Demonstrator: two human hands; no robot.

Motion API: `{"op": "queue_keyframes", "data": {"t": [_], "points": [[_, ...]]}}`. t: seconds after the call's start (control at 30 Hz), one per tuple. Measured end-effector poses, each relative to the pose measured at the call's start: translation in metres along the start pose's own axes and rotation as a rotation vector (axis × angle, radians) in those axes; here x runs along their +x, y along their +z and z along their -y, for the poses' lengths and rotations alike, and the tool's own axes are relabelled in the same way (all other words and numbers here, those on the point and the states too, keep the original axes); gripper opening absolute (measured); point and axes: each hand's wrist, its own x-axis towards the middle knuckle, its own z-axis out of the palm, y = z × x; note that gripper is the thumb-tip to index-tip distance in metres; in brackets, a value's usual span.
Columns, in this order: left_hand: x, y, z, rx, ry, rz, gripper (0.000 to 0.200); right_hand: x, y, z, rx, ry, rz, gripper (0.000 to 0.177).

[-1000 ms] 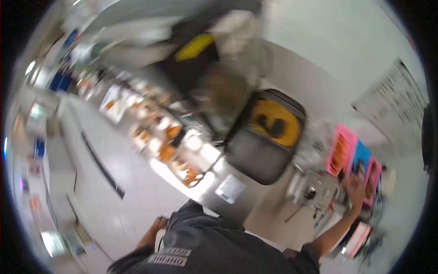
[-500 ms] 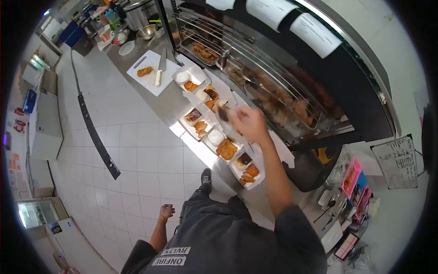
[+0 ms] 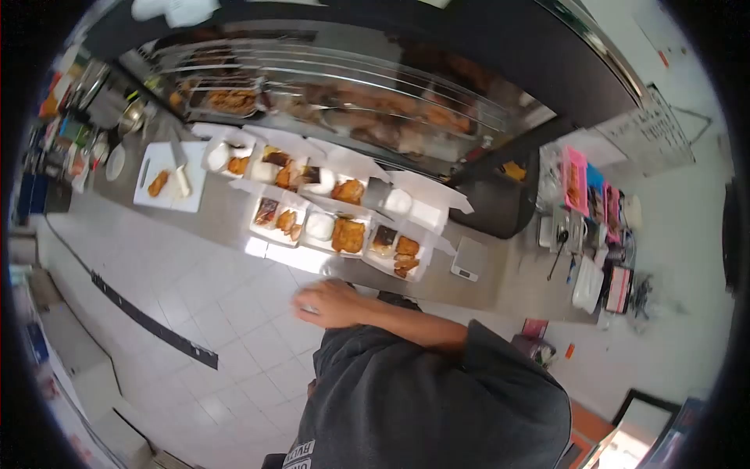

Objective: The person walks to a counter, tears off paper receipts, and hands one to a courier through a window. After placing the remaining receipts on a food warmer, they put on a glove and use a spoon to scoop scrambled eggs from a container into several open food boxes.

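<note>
My right hand (image 3: 332, 303) hangs over the counter's front edge, before my body. Its fingers are curled, with a small pale spot between them that is too blurred to name. Closest to it are open white meal boxes: one with rice and a fried chicken cutlet (image 3: 348, 234), another with a dark sauce packet (image 3: 383, 240) and cut fried chicken (image 3: 405, 255). More boxes stand in a row behind, including one with a white rice mound (image 3: 398, 201). My left hand does not show.
A white cutting board (image 3: 169, 202) carries a knife (image 3: 183, 180) and a fried piece (image 3: 158, 183). Behind the boxes stands a glass-fronted warmer with food trays (image 3: 232, 100). To the right are a small white scale (image 3: 471, 256) and a pink basket (image 3: 576, 181).
My right hand has drawn back from above the boxes to the counter's front edge. The view has turned right, bringing the scale into sight. My left hand has left the view.
</note>
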Motion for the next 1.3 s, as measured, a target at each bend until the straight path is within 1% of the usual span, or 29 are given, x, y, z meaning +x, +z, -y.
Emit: {"op": "queue_keyframes", "data": {"t": [0.03, 0.17, 0.23, 0.3, 0.33, 0.37, 0.43, 0.47, 0.5, 0.57, 0.6, 0.63, 0.67, 0.7, 0.77, 0.8, 0.83, 0.87, 0.9, 0.93, 0.97, 1.0, 1.03, 1.07, 1.1, 1.13, 1.2, 1.27, 1.3], "points": [[0.007, -0.008, -0.002, 0.038, 0.015, 0.03, 0.034, -0.032, -0.005, -0.014, 0.024, 0.088, 0.091, 0.019], [0.053, -0.046, -0.031, 0.082, 0.077, 0.133, 0.035, -0.156, -0.073, -0.046, 0.109, 0.373, -0.007, 0.019], [0.087, -0.061, -0.059, -0.054, 0.074, 0.183, 0.036, -0.219, -0.119, -0.055, 0.177, 0.48, -0.258, 0.018], [0.094, -0.06, -0.133, 0.077, -0.101, 0.122, 0.04, -0.288, -0.165, -0.07, 0.112, 0.556, -0.542, 0.023], [0.095, -0.053, -0.17, 0.096, -0.144, 0.096, 0.042, -0.325, -0.19, -0.08, 0.042, 0.574, -0.661, 0.018], [0.087, -0.043, -0.211, 0.105, -0.158, 0.075, 0.044, -0.361, -0.218, -0.089, -0.028, 0.584, -0.767, 0.015], [0.095, -0.018, -0.251, 0.14, -0.162, 0.031, 0.044, -0.434, -0.28, -0.105, -0.2, 0.728, -0.894, 0.013], [0.094, -0.004, -0.267, 0.149, -0.083, 0.071, 0.045, -0.473, -0.313, -0.124, -0.241, 0.757, -0.959, 0.012], [0.092, 0.021, -0.289, 0.201, -0.124, 0.015, 0.047, -0.51, -0.345, -0.149, -0.282, 0.782, -1.018, 0.011], [0.091, 0.057, -0.301, 0.172, -0.072, 0.035, 0.049, -0.572, -0.414, -0.196, -0.402, 0.879, -1.176, 0.013], [0.088, 0.086, -0.303, 0.16, -0.067, 0.031, 0.049, -0.598, -0.449, -0.227, -0.574, 0.891, -1.218, 0.014], [0.082, 0.109, -0.305, 0.172, -0.122, 0.031, 0.047, -0.62, -0.482, -0.256, -0.737, 0.901, -1.255, 0.015], [0.07, 0.116, -0.302, 0.196, -0.187, 0.022, 0.045, -0.637, -0.512, -0.282, -0.713, 0.9, -1.249, 0.015], [0.084, 0.109, -0.277, -0.03, -0.356, 0.126, 0.041, -0.65, -0.538, -0.31, -0.762, 0.945, -1.271, 0.017], [0.021, 0.177, -0.315, 0.48, -0.323, 0.183, 0.038, -0.677, -0.577, -0.363, -0.79, 0.982, -1.281, 0.019], [0.057, 0.162, -0.262, 0.468, -0.111, 0.202, 0.036, -0.685, -0.599, -0.391, -0.962, 1.074, -1.208, 0.02], [0.052, 0.171, -0.253, 0.638, 0.14, 0.246, 0.035, -0.688, -0.619, -0.417, -1.132, 1.144, -1.122, 0.022], [0.038, 0.171, -0.241, 0.867, 0.361, 0.213, 0.033, -0.683, -0.634, -0.431, -1.098, 1.378, -1.061, 0.028], [0.004, 0.167, -0.22, 1.289, 0.709, 0.138, 0.032, -0.68, -0.642, -0.439, -0.915, 1.502, -1.074, 0.033], [-0.017, 0.176, -0.219, 0.524, 0.178, 0.024, 0.028, -0.669, -0.645, -0.445, -1.034, 1.507, -1.098, 0.036], [-0.067, 0.192, -0.248, 0.336, 0.062, -0.147, 0.028, -0.667, -0.653, -0.443, -0.894, 1.39, -0.968, 0.04], [-0.05, 0.155, -0.204, 0.326, -0.163, -0.084, 0.03, -0.654, -0.667, -0.439, -0.861, 1.464, -0.669, 0.041], [-0.091, 0.186, -0.261, 0.497, -0.077, -0.081, 0.031, -0.651, -0.669, -0.441, -0.737, 1.467, -0.849, 0.042], [-0.086, 0.178, -0.237, 0.614, -0.024, -0.123, 0.028, -0.659, -0.67, -0.451, -0.902, 1.315, -0.947, 0.039], [-0.112, 0.228, -0.321, 0.399, -0.434, -0.254, 0.028, -0.702, -0.685, -0.491, -1.236, 0.808, -0.761, 0.04], [-0.114, 0.219, -0.303, 0.356, -0.378, -0.215, 0.031, -0.69, -0.679, -0.462, -1.238, 0.817, -0.77, 0.04], [-0.116, 0.215, -0.28, 0.261, -0.401, -0.218, 0.033, -0.662, -0.657, -0.401, -0.96, 1.036, -0.864, 0.036], [-0.109, 0.21, -0.251, 0.177, -0.424, -0.184, 0.035, -0.627, -0.614, -0.326, -0.748, 0.723, -0.897, 0.029], [-0.1, 0.203, -0.235, 0.218, -0.436, -0.143, 0.037, -0.583, -0.576, -0.274, -0.675, 0.641, -0.885, 0.026]]}}
